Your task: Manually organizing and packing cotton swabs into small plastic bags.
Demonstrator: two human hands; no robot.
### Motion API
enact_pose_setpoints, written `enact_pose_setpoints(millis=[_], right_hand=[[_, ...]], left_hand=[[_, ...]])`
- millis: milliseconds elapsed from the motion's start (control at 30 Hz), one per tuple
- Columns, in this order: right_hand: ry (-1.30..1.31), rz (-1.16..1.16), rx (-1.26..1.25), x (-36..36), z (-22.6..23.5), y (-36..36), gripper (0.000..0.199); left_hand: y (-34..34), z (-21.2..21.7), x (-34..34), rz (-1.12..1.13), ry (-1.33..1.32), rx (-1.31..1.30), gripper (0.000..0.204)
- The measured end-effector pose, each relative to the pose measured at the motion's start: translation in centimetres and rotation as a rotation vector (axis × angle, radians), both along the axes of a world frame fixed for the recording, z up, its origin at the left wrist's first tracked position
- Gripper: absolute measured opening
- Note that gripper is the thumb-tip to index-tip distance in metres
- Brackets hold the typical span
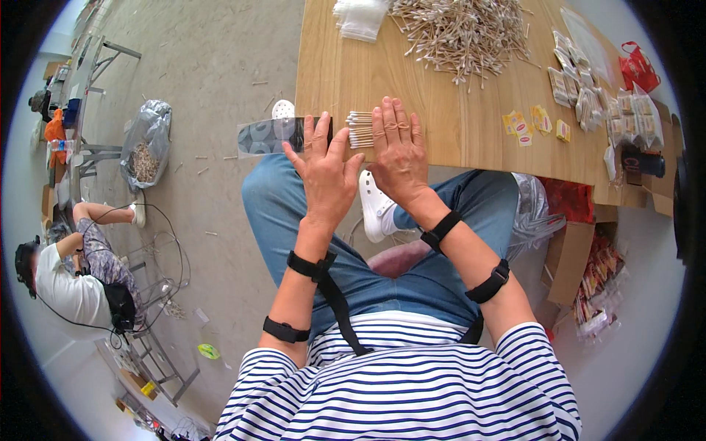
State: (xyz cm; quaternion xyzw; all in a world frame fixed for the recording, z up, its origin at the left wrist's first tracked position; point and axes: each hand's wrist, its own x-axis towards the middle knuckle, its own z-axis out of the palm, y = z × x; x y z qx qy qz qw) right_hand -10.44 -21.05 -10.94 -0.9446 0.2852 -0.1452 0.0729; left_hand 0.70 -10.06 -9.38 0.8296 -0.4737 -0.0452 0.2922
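My left hand [323, 169] holds a clear flat plastic bag [268, 136] with grey round prints at the near edge of the wooden table [441, 140]; the bag sticks out to the left past the table's corner. My right hand [398, 151] lies palm down on a small bundle of cotton swabs [359, 129], whose white tips point toward the bag's mouth. The swab bundle sits between the two hands, partly covered by my right fingers.
A large loose heap of cotton swabs [463, 33] lies at the table's far side, with clear bags [360, 16] to its left. Filled packets [588, 88] and yellow stickers [526, 123] lie to the right. Another person [70, 272] sits on the floor at left.
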Motion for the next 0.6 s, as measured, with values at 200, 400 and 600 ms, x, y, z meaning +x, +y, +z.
enact_pose_setpoints(millis=[200, 400, 600], right_hand=[[0.021, -0.003, -0.011, 0.1, 0.1, 0.1, 0.092], [-0.026, 0.005, -0.009, 0.1, -0.1, 0.0, 0.089], [-0.020, 0.001, -0.024, 0.1, -0.1, 0.0, 0.089]], left_hand=[[-0.9, 0.2, 0.8, 0.018, -0.028, -0.012, 0.041], [-0.9, -0.2, 0.4, 0.008, -0.024, -0.005, 0.041], [-1.3, 0.0, 0.6, 0.014, -0.012, -0.024, 0.040]])
